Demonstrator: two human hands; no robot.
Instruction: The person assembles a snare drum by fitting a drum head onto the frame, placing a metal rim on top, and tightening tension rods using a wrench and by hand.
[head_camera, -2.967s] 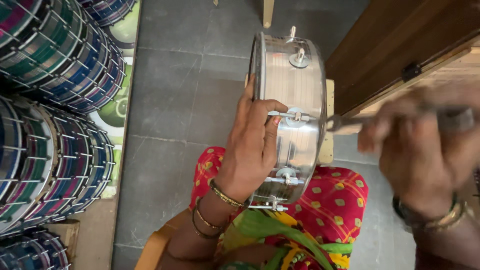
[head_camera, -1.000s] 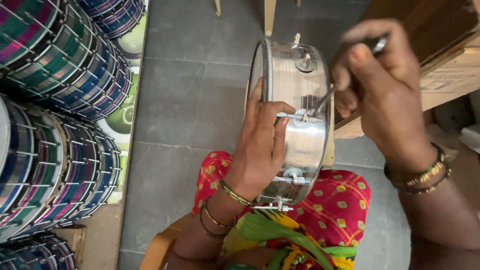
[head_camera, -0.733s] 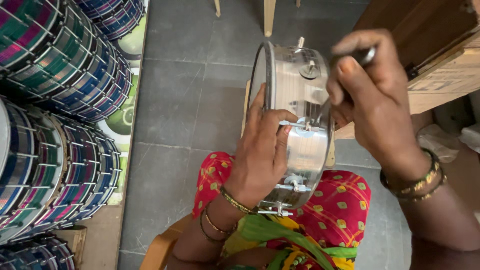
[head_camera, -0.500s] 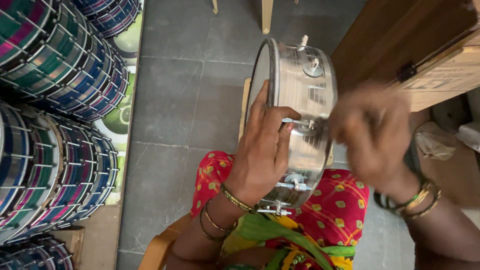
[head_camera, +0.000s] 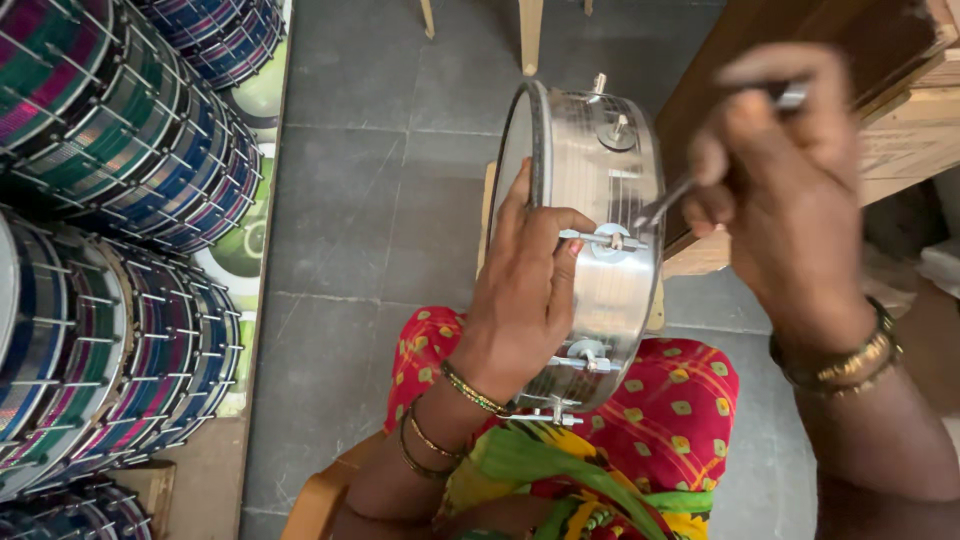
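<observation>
Stacked striped drums (head_camera: 110, 230) fill the nine o'clock side. A silver drum (head_camera: 595, 240) stands on edge on the person's lap at centre. The left hand (head_camera: 520, 300) grasps its rim from seven o'clock. At two o'clock, the right hand (head_camera: 790, 200) is clenched on a thin metal tool (head_camera: 665, 205) whose tip meets a tension bolt (head_camera: 605, 240).

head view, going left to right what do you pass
stacked striped blue, green and magenta drums → grey tiled floor → left hand → shiny silver metal drum shell → thin metal tool → right hand
</observation>
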